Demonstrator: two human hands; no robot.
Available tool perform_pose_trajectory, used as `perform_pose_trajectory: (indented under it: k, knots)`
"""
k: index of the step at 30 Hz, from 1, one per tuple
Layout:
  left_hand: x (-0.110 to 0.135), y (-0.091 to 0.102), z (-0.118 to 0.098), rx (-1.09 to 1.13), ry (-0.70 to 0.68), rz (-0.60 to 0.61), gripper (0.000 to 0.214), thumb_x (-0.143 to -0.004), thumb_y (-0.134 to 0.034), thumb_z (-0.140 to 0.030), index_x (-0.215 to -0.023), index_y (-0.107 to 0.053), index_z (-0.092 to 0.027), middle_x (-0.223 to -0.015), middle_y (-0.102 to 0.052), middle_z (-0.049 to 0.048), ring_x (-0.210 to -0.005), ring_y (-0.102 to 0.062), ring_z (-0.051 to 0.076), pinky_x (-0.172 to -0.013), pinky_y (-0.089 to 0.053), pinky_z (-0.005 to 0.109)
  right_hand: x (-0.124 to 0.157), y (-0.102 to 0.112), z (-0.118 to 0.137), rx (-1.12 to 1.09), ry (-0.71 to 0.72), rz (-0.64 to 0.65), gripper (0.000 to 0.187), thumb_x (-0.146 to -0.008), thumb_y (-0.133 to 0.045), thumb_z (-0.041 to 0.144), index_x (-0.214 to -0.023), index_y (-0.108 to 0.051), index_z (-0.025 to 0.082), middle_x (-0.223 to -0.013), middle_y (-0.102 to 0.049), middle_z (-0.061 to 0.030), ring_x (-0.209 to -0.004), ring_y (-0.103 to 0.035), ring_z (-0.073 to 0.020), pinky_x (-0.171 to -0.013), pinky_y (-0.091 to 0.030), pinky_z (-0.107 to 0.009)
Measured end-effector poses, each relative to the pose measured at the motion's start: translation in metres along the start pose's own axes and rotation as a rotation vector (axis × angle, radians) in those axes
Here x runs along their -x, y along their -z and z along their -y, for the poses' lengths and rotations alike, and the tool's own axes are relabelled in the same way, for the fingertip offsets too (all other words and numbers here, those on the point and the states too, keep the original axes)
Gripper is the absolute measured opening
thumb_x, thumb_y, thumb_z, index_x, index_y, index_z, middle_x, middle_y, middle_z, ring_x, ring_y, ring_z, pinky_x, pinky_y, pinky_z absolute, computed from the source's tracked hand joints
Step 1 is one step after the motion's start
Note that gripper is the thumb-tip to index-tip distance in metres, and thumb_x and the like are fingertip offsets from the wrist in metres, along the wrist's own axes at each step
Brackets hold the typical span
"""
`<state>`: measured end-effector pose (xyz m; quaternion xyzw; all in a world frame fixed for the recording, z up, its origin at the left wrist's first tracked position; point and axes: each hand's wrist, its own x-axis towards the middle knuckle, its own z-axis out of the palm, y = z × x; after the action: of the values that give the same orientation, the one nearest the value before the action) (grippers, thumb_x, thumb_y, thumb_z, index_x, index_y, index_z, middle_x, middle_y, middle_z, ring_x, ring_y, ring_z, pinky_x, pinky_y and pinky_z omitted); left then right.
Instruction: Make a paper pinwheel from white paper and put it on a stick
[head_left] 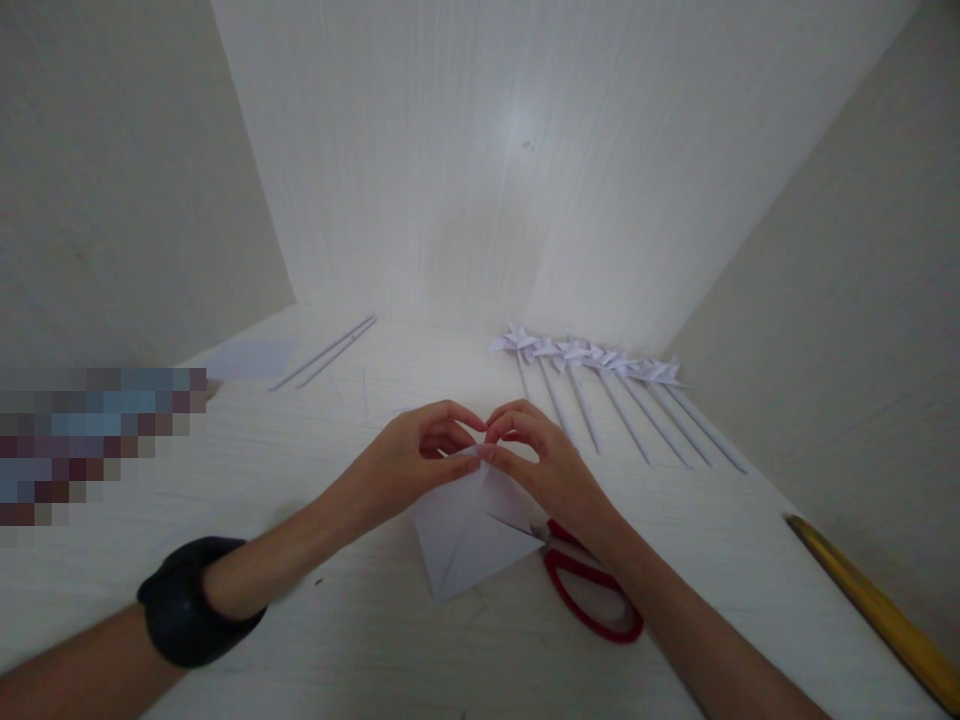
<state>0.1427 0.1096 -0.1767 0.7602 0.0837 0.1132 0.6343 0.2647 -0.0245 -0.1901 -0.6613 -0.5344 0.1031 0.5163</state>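
A white paper square [474, 545] with crease lines and a cut slit in its right side lies in front of me. My left hand [442, 440] pinches its far corner between thumb and fingers. Meeting it at the same corner, my right hand [529, 445] pinches the paper too, fingertips touching those of the left. The very tip of the corner is hidden by the fingers. Red-handled scissors [592, 595] lie at the right, partly beneath the paper and my right forearm; their blades are mostly hidden.
Several paper pinwheels on rolled sticks [592, 360] lie in a row at the back right. Two loose paper sticks [322, 352] and a paper sheet [251, 358] are at the back left. A yellow object [870, 605] lies along the right edge. Walls enclose the back and sides.
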Motion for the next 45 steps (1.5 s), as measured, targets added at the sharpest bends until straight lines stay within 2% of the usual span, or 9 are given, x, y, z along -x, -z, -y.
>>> perform_pose_trajectory:
  k: [11,22,25,32,37,45]
  knots:
    - [0.0007,-0.0003,0.0008,0.039,0.015,0.0,0.031,-0.068,-0.073,-0.028,-0.094,-0.06,-0.017,-0.082,-0.071,0.0035,-0.076,-0.067,0.017,-0.071,-0.051,0.03,0.0001,-0.0002,0.0067,0.006,0.016,-0.05,0.008,-0.079,-0.066,0.021,-0.074,-0.06,0.019,-0.087,-0.058,-0.001,-0.084,-0.057,-0.0136,-0.078,-0.045,-0.031]
    - [0.0012,0.0009,0.0055,0.025,-0.005,-0.025,0.027,-0.071,-0.07,-0.026,-0.094,-0.059,-0.018,-0.082,-0.07,0.0031,-0.078,-0.067,0.018,-0.071,-0.052,0.03,-0.0018,0.0013,0.0085,-0.05,-0.017,-0.008,0.012,-0.083,-0.061,0.026,-0.074,-0.064,0.019,-0.087,-0.059,-0.0021,-0.085,-0.058,-0.0135,-0.078,-0.046,-0.03]
    - [0.0004,0.0008,0.0054,0.006,-0.008,-0.041,0.026,-0.071,-0.069,-0.025,-0.094,-0.059,-0.018,-0.081,-0.07,0.0036,-0.078,-0.067,0.019,-0.07,-0.052,0.031,-0.0024,0.0023,0.0077,-0.108,-0.051,-0.003,0.011,-0.081,-0.063,0.029,-0.075,-0.064,0.02,-0.088,-0.059,-0.002,-0.085,-0.058,-0.0138,-0.078,-0.048,-0.03]
    - [-0.0002,0.001,0.007,0.023,-0.019,-0.071,0.02,-0.071,-0.069,-0.026,-0.085,-0.059,-0.017,-0.082,-0.069,0.0024,-0.076,-0.065,0.015,-0.069,-0.05,0.027,-0.0019,0.0034,0.0072,-0.103,-0.086,0.048,0.011,-0.076,-0.068,0.031,-0.077,-0.064,0.021,-0.092,-0.059,-0.0024,-0.091,-0.058,-0.0157,-0.084,-0.048,-0.035]
    - [0.0007,-0.0003,0.0064,0.046,-0.01,-0.053,0.017,-0.072,-0.069,-0.028,-0.079,-0.058,-0.016,-0.074,-0.065,-0.0006,-0.068,-0.061,0.011,-0.063,-0.047,0.022,-0.0034,0.0039,0.0071,-0.092,-0.084,0.042,0.01,-0.076,-0.068,0.028,-0.074,-0.063,0.02,-0.091,-0.058,-0.0021,-0.09,-0.057,-0.0151,-0.085,-0.047,-0.034]
    - [0.0008,0.0,0.0032,0.051,0.018,-0.053,0.018,-0.072,-0.068,-0.031,-0.073,-0.06,-0.016,-0.07,-0.065,0.0005,-0.064,-0.06,0.013,-0.058,-0.045,0.023,-0.0036,0.0042,0.0063,-0.14,-0.082,0.026,0.008,-0.076,-0.067,0.024,-0.071,-0.063,0.02,-0.09,-0.058,-0.0018,-0.09,-0.057,-0.0146,-0.083,-0.047,-0.032]
